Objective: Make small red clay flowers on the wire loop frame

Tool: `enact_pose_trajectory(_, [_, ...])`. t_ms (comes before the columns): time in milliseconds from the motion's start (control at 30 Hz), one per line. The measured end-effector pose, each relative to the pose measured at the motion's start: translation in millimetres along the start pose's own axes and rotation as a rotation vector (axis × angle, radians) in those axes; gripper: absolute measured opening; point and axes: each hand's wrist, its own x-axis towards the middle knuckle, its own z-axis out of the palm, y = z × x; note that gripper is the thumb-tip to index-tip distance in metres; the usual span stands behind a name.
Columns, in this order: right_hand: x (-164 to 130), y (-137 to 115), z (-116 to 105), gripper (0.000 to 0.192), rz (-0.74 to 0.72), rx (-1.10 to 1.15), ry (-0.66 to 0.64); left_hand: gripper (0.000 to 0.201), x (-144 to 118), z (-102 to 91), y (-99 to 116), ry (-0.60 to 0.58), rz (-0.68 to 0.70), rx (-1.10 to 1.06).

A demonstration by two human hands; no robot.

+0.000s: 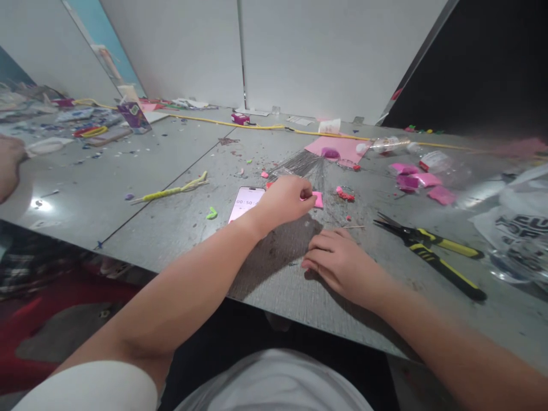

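My left hand (pixel 285 200) reaches over the table past a phone with a lit timer screen (pixel 245 202). Its fingers are curled in a pinch beside a flat bright pink piece (pixel 318 200), and whatever lies between the fingertips is hidden. My right hand (pixel 342 262) rests on the tabletop closer to me, fingers loosely bent against the surface, with no object seen in them. Just beyond it lies a thin stick (pixel 353 226). A red and pink beaded ring shape (pixel 345 194) sits to the right of the pink piece.
Long-nose pliers (pixel 432 251) with black and yellow handles lie at right, near a plastic bag (pixel 518 228). Pink packets (pixel 423 178) and a pink sheet (pixel 310 147) are farther back. Yellow-green twisted strands (pixel 171 191) lie left. Another person's hand (pixel 9 165) shows at the left edge.
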Motion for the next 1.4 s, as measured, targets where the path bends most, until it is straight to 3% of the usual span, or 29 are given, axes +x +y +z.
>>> enact_pose_trajectory(267, [1.3,7.7,-1.3,0.017,0.069,0.044,0.035,0.022,1.1,1.0,-0.2,0.002,-0.012,0.007])
enact_pose_trajectory(467, [-1.0,5.4,-4.0,0.024,0.098,-0.024,-0.035,0.022,0.8,1.1,0.2,0.005,-0.010,0.004])
enact_pose_trajectory(800, [-3.7,10.0,-12.1,0.026,0.056,0.071,-0.128,0.024,-0.4,1.4,-0.2,0.005,0.002,0.008])
enact_pose_trajectory(1100, [-7.8,21.4,-18.0,0.044,0.008,0.076,-0.114,0.020,-0.2,1.4,-0.6,-0.006,0.015,0.017])
enact_pose_trajectory(1400, [-2.9,16.3,-12.8,0.042,0.029,0.046,-0.118,0.022,-0.4,1.3,1.4,-0.004,0.018,0.035])
